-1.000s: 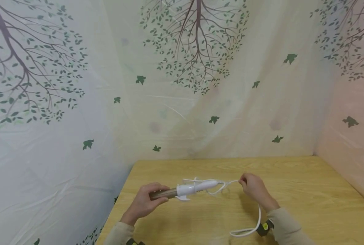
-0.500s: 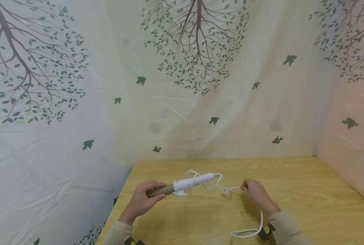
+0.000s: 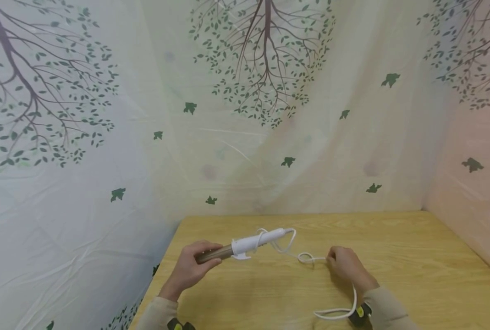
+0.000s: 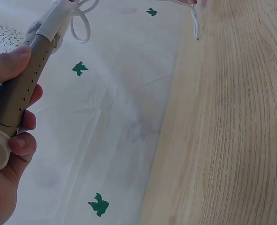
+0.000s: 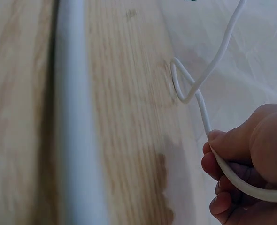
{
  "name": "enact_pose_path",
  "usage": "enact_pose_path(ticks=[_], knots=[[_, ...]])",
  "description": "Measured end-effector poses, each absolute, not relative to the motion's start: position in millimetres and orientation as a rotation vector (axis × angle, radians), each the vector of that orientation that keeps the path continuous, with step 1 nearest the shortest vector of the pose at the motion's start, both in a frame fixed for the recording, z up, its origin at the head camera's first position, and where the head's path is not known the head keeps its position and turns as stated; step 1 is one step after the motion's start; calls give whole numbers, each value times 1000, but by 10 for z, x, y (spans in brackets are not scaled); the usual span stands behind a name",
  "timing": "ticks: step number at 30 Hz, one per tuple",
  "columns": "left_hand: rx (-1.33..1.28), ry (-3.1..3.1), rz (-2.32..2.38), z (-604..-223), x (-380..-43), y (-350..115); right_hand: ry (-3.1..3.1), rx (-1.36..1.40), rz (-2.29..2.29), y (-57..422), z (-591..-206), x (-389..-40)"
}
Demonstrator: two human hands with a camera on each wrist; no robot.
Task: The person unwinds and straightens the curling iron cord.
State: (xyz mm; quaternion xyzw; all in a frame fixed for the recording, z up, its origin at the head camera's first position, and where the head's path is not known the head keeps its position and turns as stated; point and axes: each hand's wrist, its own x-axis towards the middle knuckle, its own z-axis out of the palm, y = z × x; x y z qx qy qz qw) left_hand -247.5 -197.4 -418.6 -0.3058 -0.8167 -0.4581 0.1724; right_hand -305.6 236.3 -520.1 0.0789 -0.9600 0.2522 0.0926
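A white curling iron (image 3: 253, 244) with a brown barrel is held above the table, its handle end pointing up and to the right. My left hand (image 3: 189, 268) grips the barrel; in the left wrist view the thumb lies over a barrel (image 4: 23, 89) dotted with small dark holes. White cord (image 3: 306, 258) loops loosely around the handle, makes a small ring, then runs to my right hand (image 3: 345, 266). Between thumb and fingers, that hand pinches the cord, as the right wrist view shows along the cord (image 5: 205, 117). More cord hangs below the right wrist in a bend.
Under both hands lies a light wooden table (image 3: 414, 256). Pale curtains (image 3: 245, 174) printed with trees and green leaves surround it at the back and sides. Dark straps with yellow marks (image 3: 360, 314) sit on both wrists.
The curling iron's handle end has tilted upward, and my left hand has shifted slightly left. My right hand has moved down and a little right with the cord, whose small ring now shows clearly.
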Motion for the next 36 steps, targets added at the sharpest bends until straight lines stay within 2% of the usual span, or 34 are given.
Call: enact_pose_path(ticks=[17, 26, 36], knots=[[-813, -2232, -1257, -4182, -2482, -1921, -2867, 211, 835, 2423, -5173, -3045], [-789, -2235, -1251, -4179, -2483, -1869, -2682, 408, 910, 2405, -5057, -3078], [-788, -2255, -1248, -4159, -2485, -1846, -2506, 581, 1266, 2131, -4669, -2950]])
